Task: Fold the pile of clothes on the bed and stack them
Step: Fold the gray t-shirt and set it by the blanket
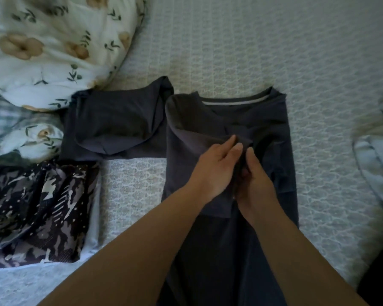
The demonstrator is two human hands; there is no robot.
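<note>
Both hands, left hand (217, 164) and right hand (255, 180), pinch a sleeve of the dark shirt (230, 120) on the bed (230, 40); the soft, limp cloth is probably best held at hems.

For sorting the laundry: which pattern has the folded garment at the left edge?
A dark camouflage-like print with pale patches on the folded garment, seen in the head view.

dark shirt (226, 250) hem cut off, right fingertips (243, 173) hidden

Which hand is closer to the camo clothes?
Left. The left hand is on the dark shirt, nearer the camo clothes at the far left. The right hand sits just beyond it.
</note>
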